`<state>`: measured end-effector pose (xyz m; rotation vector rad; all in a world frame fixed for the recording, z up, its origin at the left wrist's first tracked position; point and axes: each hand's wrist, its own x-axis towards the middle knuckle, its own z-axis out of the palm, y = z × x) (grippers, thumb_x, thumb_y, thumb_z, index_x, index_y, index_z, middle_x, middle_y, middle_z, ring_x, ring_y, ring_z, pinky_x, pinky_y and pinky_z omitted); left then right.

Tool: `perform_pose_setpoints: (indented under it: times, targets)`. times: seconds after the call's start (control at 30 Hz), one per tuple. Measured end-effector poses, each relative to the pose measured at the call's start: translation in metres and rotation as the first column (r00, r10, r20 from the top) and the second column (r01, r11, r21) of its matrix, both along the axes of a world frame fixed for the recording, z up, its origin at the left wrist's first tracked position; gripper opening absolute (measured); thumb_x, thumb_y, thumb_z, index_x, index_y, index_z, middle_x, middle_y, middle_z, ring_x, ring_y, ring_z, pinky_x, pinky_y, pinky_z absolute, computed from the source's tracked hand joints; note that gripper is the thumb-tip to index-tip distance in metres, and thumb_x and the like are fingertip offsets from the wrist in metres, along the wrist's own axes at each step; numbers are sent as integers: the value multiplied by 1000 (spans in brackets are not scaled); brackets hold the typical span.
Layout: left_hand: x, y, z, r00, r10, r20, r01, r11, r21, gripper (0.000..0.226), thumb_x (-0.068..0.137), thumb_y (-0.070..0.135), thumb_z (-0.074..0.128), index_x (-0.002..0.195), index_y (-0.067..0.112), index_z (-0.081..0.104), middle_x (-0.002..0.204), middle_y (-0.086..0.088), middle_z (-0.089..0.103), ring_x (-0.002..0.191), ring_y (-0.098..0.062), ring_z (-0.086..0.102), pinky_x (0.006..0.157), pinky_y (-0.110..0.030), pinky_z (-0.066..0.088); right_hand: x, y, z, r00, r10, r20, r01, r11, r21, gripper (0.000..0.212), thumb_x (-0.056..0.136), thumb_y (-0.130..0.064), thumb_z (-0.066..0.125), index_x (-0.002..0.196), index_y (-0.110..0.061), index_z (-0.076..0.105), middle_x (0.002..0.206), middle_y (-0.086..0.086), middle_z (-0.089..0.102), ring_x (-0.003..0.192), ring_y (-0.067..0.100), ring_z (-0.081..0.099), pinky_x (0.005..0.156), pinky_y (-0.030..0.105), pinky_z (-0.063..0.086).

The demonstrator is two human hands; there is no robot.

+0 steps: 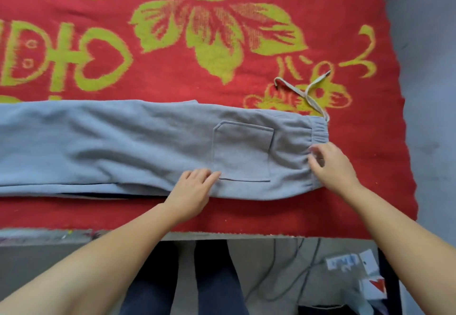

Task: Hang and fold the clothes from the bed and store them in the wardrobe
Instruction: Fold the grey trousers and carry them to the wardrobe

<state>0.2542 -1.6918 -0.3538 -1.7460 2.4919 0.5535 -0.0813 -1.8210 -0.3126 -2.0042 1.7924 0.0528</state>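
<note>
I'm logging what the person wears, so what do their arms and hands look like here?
Both forearms are bare, with no sleeves in view. The left hand and right hand carry no gloves, rings, watch or bracelet that I can see.

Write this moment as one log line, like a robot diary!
stage: folding | item: grey sweatpants flat on red blanket | left hand: flat on the pants | right hand: at waistband

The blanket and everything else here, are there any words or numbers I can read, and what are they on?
Red blanket: big yellow-green character-like motifs at its left edge, cut off by the frame, not readable.
White packet on the floor: blue print, too blurred to read.
White card beside it: a red shape, no legible text.
Grey sweatpants: no label or print visible.
</note>
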Motion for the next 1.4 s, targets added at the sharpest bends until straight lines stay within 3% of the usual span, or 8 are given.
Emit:
perform_pose_setpoints:
  times: [0.13, 0.23, 0.5, 0.7, 0.8, 1.0, 1.2, 1.4]
  targets:
    - [23, 7, -1, 972, 196, 134, -202, 979, 38, 64, 64, 2, 69, 127, 6, 57, 122, -18, 56, 109, -35, 58, 92, -41, 36, -11, -33, -12, 770, -624, 133, 589, 776, 226, 67, 90, -30, 67, 141, 1, 38, 138, 27, 46, 128, 39, 46, 107, 43, 36]
    - [45, 10, 0, 844, 423, 329, -478, 872, 103, 70, 82, 7, 55, 147, 10, 32, 148, -19, 32, 137, -32, 31, 110, -48, 22, 9, -35, -22, 543, -795, 269, 554, 580, 597, 49, 88, -27, 71, 128, -4, 58, 124, 21, 62, 110, 33, 62, 98, 45, 48]
    - [98, 45, -3, 531, 770, 353, -845, 513, 152, 73, 89, -1, 46, 153, 5, 12, 161, -14, 12, 148, -27, 14, 118, -44, 18, -8, -74, -3, 842, -496, 210, 462, 866, 190, 24, 83, -24, 72, 104, -12, 70, 96, 13, 67, 91, 21, 62, 78, 32, 41]
    - [117, 49, -1, 711, 645, 281, -691, 715, 106, 43, 80, 2, 66, 122, -3, 55, 121, -26, 55, 104, -41, 58, 83, -48, 45, -19, -47, -11, 835, -536, -124, 537, 843, -28, 58, 90, -21, 64, 137, 2, 39, 135, 34, 44, 126, 49, 41, 101, 56, 36]
    - [125, 41, 2, 747, 555, 367, -632, 765, 129, 22, 86, 3, 56, 108, 3, 55, 106, -18, 57, 102, -36, 56, 81, -45, 40, 41, -26, -6, 992, -76, -97, 49, 965, -256, 59, 84, -11, 65, 136, 7, 43, 135, 35, 44, 125, 51, 42, 102, 60, 32]
    - [151, 54, 13, 944, 267, 192, -285, 956, 71, 17, 69, 3, 48, 79, 8, 60, 74, -9, 60, 67, -29, 62, 60, -34, 47, 216, 69, -9, 655, 753, 68, -739, 656, -150, 64, 71, -16, 82, 130, -7, 60, 137, 16, 56, 127, 32, 53, 102, 60, 38]
    - [186, 90, 11, 867, 484, 118, -499, 844, 198, 37, 70, -7, 66, 107, 0, 67, 99, -17, 65, 91, -35, 64, 71, -43, 52, 288, 104, -41, 563, 826, -29, -756, 528, 387, 70, 98, -15, 41, 156, -19, 2, 163, 1, -13, 150, 21, -11, 116, 60, -5]
    - [246, 82, 9, 857, 492, 157, -508, 857, 87, 26, 74, 3, 74, 99, 5, 68, 87, -16, 63, 80, -36, 63, 66, -42, 47, 307, 108, -34, 718, 696, 8, -689, 709, 150, 28, 95, -11, 49, 120, -10, 61, 129, 14, 56, 119, 34, 52, 96, 42, 37]
